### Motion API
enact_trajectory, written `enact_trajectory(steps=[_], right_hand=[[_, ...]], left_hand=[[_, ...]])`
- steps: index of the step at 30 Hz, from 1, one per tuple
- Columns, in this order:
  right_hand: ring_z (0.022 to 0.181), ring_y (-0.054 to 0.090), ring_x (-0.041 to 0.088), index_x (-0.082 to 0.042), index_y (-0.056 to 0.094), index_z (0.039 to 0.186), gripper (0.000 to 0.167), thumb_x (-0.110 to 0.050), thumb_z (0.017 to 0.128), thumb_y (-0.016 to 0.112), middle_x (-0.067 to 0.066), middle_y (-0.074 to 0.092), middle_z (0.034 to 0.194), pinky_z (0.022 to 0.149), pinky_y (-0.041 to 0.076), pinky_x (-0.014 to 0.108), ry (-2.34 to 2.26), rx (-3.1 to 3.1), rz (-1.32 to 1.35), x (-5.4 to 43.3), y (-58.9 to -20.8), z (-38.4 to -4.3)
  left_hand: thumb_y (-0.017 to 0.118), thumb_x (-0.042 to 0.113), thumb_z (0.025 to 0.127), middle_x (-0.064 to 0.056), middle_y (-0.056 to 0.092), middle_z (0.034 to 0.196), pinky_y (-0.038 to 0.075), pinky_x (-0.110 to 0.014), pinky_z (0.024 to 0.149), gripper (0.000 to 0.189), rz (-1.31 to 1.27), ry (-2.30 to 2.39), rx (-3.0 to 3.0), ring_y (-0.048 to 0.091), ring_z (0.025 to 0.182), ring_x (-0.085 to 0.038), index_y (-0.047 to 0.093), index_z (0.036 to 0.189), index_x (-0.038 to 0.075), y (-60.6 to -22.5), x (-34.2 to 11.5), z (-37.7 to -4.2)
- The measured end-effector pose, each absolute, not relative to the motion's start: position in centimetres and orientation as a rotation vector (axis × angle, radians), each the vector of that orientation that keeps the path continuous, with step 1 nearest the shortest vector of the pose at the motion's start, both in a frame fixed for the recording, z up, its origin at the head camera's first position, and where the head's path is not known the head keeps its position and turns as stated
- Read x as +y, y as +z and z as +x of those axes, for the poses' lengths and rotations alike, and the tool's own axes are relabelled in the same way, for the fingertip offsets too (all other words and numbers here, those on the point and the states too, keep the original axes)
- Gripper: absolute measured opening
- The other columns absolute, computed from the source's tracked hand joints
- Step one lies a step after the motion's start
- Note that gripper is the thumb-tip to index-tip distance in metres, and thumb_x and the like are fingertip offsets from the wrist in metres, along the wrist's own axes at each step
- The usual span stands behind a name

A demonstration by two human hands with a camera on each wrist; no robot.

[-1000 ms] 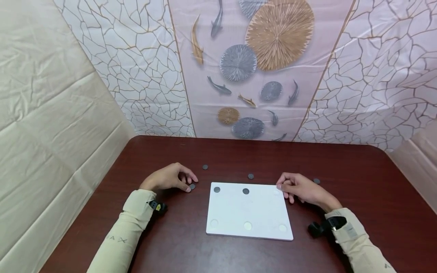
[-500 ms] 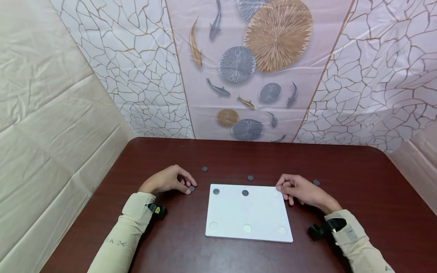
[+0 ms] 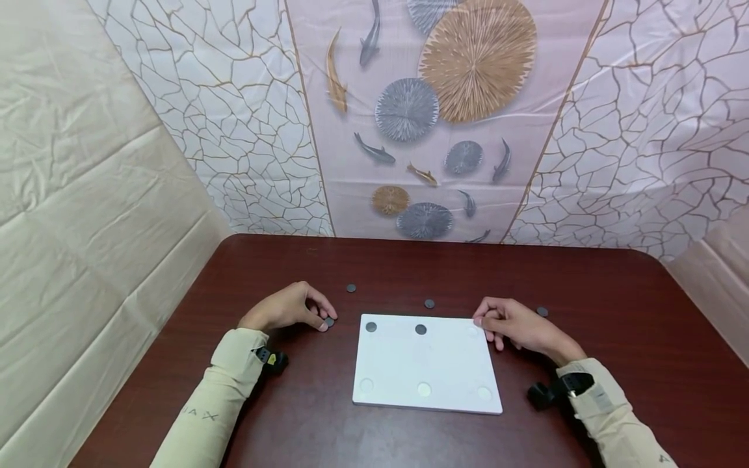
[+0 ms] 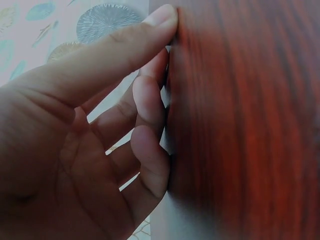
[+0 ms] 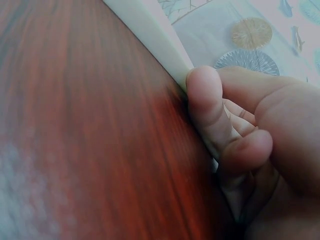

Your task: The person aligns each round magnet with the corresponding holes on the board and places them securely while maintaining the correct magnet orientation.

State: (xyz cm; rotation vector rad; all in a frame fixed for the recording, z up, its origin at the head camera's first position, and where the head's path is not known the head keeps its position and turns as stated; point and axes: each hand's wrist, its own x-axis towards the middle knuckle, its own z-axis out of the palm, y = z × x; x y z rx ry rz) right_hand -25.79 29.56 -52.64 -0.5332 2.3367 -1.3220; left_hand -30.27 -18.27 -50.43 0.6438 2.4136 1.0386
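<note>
On the dark wood table lies a white board (image 3: 430,364) with round recesses; dark discs sit in its far-left recess and far-middle recess (image 3: 420,329). My left hand (image 3: 289,307) is left of the board, thumb and curled fingers on either side of a small dark grey disc (image 3: 330,322) on the table. In the left wrist view the thumb (image 4: 160,17) and fingertips touch the tabletop; the disc is hidden there. At the far-right corner of the board, my right hand (image 3: 517,323) pinches its edge. The right wrist view shows a fingertip (image 5: 204,85) against the board's rim (image 5: 152,35).
Beyond the board lie loose dark discs: one at the left (image 3: 351,288), one behind the middle (image 3: 430,303) and one at the right (image 3: 542,312), behind the right hand. The near recesses (image 3: 424,389) hold no disc. A patterned cloth (image 3: 421,162) hangs behind the table.
The left thumb and fingers have closed in slightly around the disc, which now shows less. The right hand stays at the board's corner; the board has not visibly moved.
</note>
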Motion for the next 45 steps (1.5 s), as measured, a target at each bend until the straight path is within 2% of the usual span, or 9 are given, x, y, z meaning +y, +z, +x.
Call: enact_trajectory(steps=[20, 29, 37, 45], right_hand=[[0.056, 0.061, 0.013, 0.000, 0.061, 0.113, 0.020, -0.020, 0.110, 0.058, 0.009, 0.064, 0.077, 0.040, 0.037, 0.022, -1.294, 2.358, -0.513, 29.60, -52.61, -25.79], [0.056, 0.062, 0.014, 0.000, 0.061, 0.114, 0.020, -0.020, 0.111, 0.057, 0.008, 0.064, 0.077, 0.040, 0.038, 0.022, -1.283, 2.367, -0.514, 29.54, -52.41, -25.81], [0.056, 0.062, 0.014, 0.000, 0.061, 0.114, 0.020, -0.019, 0.111, 0.057, 0.009, 0.064, 0.078, 0.040, 0.037, 0.023, -1.287, 2.364, -0.523, 29.56, -52.50, -25.86], [0.056, 0.062, 0.014, 0.000, 0.061, 0.114, 0.020, -0.019, 0.111, 0.057, 0.008, 0.064, 0.077, 0.040, 0.038, 0.022, -1.294, 2.354, -0.526, 29.48, -52.72, -25.92]], left_hand=[[0.088, -0.001, 0.082, 0.002, 0.072, 0.086, 0.053, -0.027, 0.072, 0.021, 0.762, 1.015, 2.419, 0.062, 0.083, -0.017, 0.081, 0.097, 0.012, -49.94, -17.92, -30.18], [0.088, 0.003, 0.084, 0.006, 0.070, 0.084, 0.053, -0.027, 0.071, 0.022, 0.747, 0.940, 2.465, 0.062, 0.082, -0.015, 0.080, 0.096, 0.019, -49.85, -17.92, -30.24], [0.086, 0.005, 0.084, 0.003, 0.068, 0.084, 0.053, -0.028, 0.071, 0.022, 0.793, 0.897, 2.474, 0.063, 0.082, -0.016, 0.078, 0.098, 0.020, -49.78, -17.99, -30.05], [0.082, 0.006, 0.087, 0.006, 0.068, 0.083, 0.053, -0.026, 0.071, 0.018, 0.861, 0.861, 2.481, 0.063, 0.079, -0.014, 0.076, 0.097, 0.019, -49.85, -17.89, -29.94]])
